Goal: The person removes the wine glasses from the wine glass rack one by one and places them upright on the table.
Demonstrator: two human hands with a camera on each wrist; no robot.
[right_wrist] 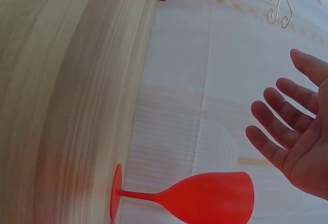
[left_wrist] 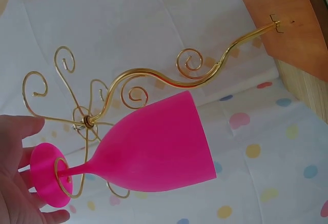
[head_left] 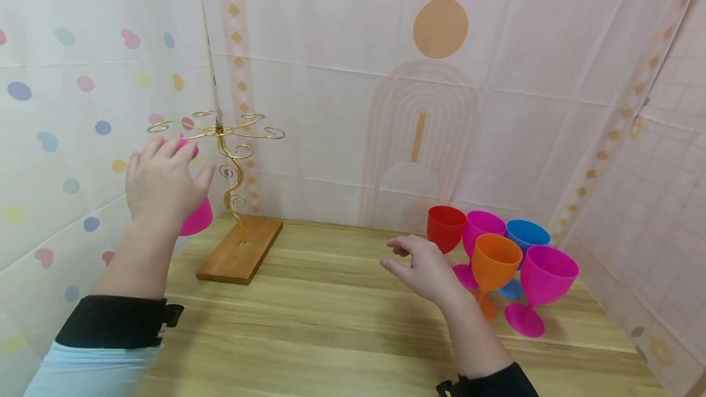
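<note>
A magenta goblet [left_wrist: 159, 147] hangs upside down from a curled hook of the gold wire rack [left_wrist: 223, 64], its stem inside the loop. My left hand [head_left: 165, 185] is at the goblet's round foot, fingers behind it and thumb apart from it; in the head view the hand covers much of the goblet [head_left: 197, 219]. My right hand [head_left: 427, 271] hovers above the table, left of the standing goblets, fingers loosely extended and holding nothing. Closest to it stands a red goblet [right_wrist: 205, 198], upright on the table.
Behind and right of the red one stand two magenta goblets [head_left: 548, 274], an orange goblet [head_left: 496, 262] and a blue goblet [head_left: 526, 234]. The rack's wooden base [head_left: 239, 256] sits at the table's back left. Patterned curtains [head_left: 320, 109] surround the wooden table [head_left: 331, 323].
</note>
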